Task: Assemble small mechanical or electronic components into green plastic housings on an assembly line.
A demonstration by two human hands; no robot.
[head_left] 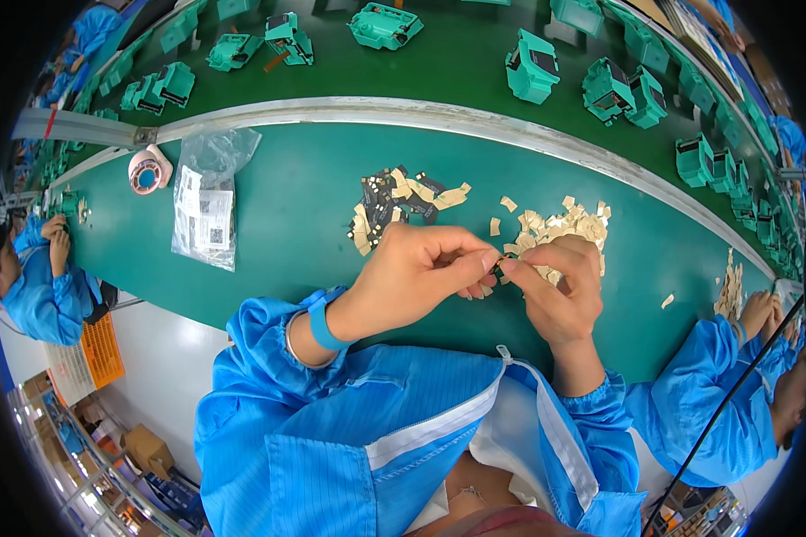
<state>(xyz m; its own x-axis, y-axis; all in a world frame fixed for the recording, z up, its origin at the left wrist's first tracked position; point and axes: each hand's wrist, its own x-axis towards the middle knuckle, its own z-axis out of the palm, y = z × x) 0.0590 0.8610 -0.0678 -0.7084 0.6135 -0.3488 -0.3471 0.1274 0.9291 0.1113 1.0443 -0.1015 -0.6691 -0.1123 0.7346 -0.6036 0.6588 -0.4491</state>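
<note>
Both my hands meet in front of me over the green table (304, 215), fingertips pinched together. Between them is a small dark piece (500, 266), mostly covered by the fingers, so its kind cannot be made out. My left hand (421, 273) wears a blue wrist strap (321, 324) and grips the piece between thumb and forefinger. From the other side my right hand (564, 291) pinches at the same piece. Just beyond the right hand lies a heap of small cream-coloured pieces (587, 224). Beyond the left hand is a pile of flat black parts (381, 199) mixed with cream strips.
At the left lie a clear plastic bag (204, 210) with labels and a tape roll (147, 172). A metal rail (403, 109) separates the table from a green belt carrying several teal fixtures (385, 27). Co-workers in blue sit left (40, 286) and right (707, 403).
</note>
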